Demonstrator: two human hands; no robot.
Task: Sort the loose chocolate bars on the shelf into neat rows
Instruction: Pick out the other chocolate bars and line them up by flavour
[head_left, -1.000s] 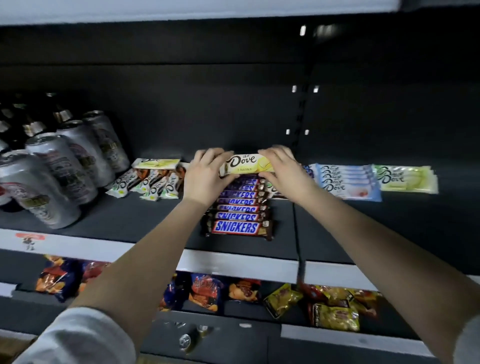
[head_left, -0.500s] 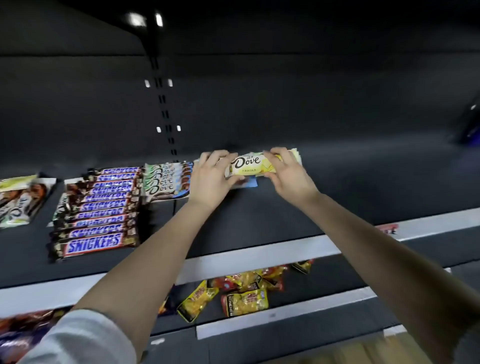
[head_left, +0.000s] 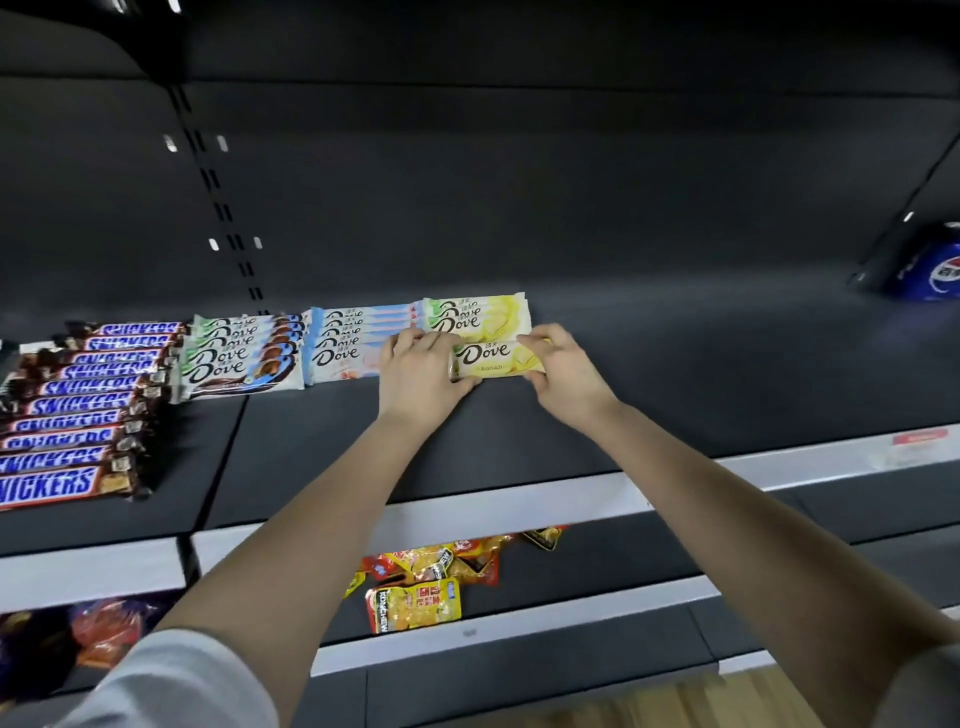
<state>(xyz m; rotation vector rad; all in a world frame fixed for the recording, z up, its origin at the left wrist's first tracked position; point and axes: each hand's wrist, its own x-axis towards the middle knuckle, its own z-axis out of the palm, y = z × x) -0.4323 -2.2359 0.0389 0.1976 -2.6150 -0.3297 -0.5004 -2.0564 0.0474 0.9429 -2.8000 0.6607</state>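
A yellow Dove bar (head_left: 493, 357) lies flat on the dark shelf (head_left: 519, 431), held at both ends. My left hand (head_left: 421, 371) grips its left end and my right hand (head_left: 563, 369) pinches its right end. It sits just in front of a row of yellow Dove bars (head_left: 475, 314). To the left run a row of light-blue Dove bars (head_left: 358, 338), a row of green-and-brown Dove bars (head_left: 239, 353) and a long row of Snickers bars (head_left: 72, 405).
A blue Pepsi item (head_left: 930, 270) stands at the far right of the shelf. Yellow and red snack packets (head_left: 421, 587) lie on the shelf below, and darker packets (head_left: 78, 634) at lower left. White price strips (head_left: 519, 509) edge the shelf fronts.
Both hands carried the yellow Dove bar rightwards from above the Snickers row and lowered it in front of the yellow Dove row. The view swung right with them.
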